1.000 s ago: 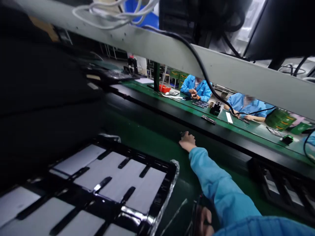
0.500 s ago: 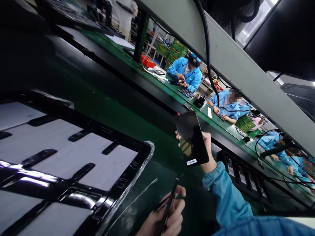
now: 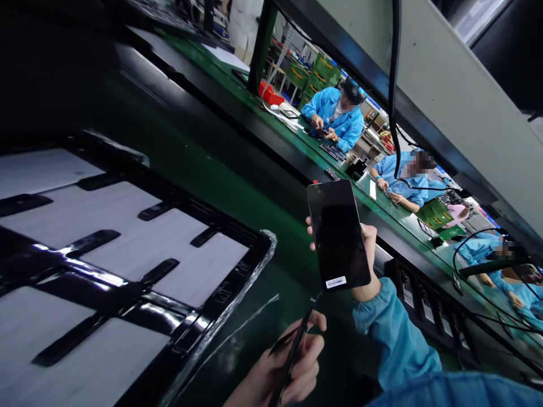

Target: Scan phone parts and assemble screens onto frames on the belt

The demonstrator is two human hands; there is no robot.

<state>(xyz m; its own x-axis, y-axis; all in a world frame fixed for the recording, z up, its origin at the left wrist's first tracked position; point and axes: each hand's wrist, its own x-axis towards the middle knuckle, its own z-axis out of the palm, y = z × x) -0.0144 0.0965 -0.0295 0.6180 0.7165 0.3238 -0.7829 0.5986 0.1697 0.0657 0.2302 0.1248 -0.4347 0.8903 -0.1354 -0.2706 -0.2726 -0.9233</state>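
My right hand (image 3: 368, 265) holds a black phone (image 3: 338, 234) upright by its edges, dark screen toward me, a small white label near its lower end. Its blue sleeve (image 3: 392, 333) runs off to the lower right. My left hand (image 3: 282, 370) sits at the bottom edge, fingers closed on a thin black tool (image 3: 292, 353) that points up toward the phone's lower end. Both hands hover over the green bench top (image 3: 237, 186).
A black tray (image 3: 237, 271) with white-covered pieces in its slots fills the left. A second black tray (image 3: 428, 308) lies right of the phone. Across a dark conveyor (image 3: 237, 127), other people in blue coats (image 3: 335, 116) work at a green bench. A grey beam with cables (image 3: 424, 85) runs overhead.
My right hand reached out to the bench edge, picked up the phone and raised it toward me. My left hand with the black tool came up under it. The view swung right.
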